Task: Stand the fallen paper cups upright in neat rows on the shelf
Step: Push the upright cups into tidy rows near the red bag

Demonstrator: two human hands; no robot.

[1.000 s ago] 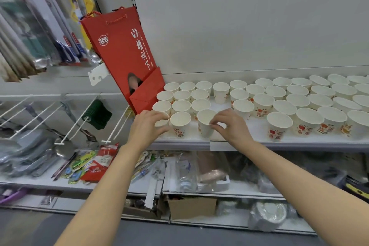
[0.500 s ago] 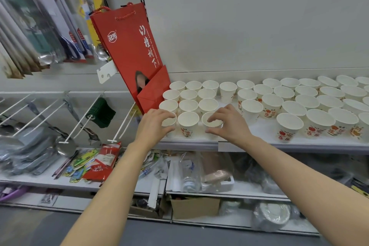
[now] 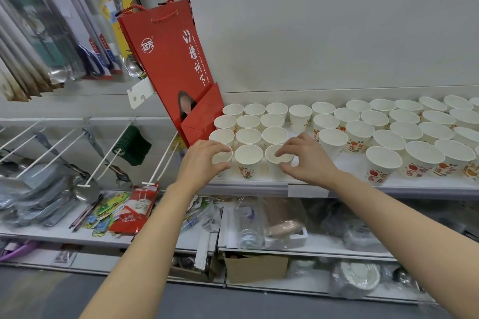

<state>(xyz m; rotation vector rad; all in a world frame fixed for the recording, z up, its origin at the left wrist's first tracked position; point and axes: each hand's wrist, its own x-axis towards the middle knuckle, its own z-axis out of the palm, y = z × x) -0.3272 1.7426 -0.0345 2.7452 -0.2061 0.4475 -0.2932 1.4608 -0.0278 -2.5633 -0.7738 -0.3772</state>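
two hands work the shelf's (image 3: 259,184) front row: left hand (image 3: 204,160) cups the corner cup (image 3: 223,160), right hand (image 3: 303,158) pinches another cup's (image 3: 278,163) rim; best nudge both gently flush with the middle cup (image 3: 248,160)

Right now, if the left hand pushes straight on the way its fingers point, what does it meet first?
The left hand already grips the front-left paper cup. Pushed on toward the back, that cup would likely hit the second-row cup right behind it; the gap between them is unclear.

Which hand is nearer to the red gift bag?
Left. The left hand grips a front-row cup just below the red gift bag; the right hand is further right, on another cup.
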